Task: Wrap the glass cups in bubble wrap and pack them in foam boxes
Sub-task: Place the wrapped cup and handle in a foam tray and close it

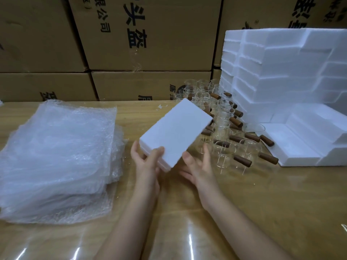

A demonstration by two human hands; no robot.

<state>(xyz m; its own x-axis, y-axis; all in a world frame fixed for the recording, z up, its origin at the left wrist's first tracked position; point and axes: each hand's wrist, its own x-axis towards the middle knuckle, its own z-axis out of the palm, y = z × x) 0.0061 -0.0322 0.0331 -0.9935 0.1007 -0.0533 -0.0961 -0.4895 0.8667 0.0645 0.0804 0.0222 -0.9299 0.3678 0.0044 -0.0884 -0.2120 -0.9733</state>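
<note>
a person's two bare hands hold one white foam box [176, 132] tilted in the air above a wooden tabletop [262, 194]. the left hand [148, 160] grips the box's near corner, thumb on the top face and fingers curled beneath. the right hand [197, 166] has its fingers straight and spread, with the thumb touching the box's near edge. it steadies the box rather than clasping it. the box looks closed. whether anything is inside cannot be told.

the job appears to be at an early stage. just behind the held box, a crowd of bare glass cups [225, 128] with brown wooden handles stands on the tabletop, none wrapped as far as can be seen. to the left, well apart from the cups, lies a thick pile of bubble wrap [56, 156] sheets. to the right, a tall stack of foam boxes [281, 72] rises just beside the cups, with lower pieces stepped down in front. no packed box can be picked out with certainty, so nearly all the wrapping and packing seems left to do.

the tabletop is pale wood grain under a glossy clear covering that catches the light. behind it, large brown cardboard cartons [150, 34] printed with dark characters are stacked into a wall.
</note>
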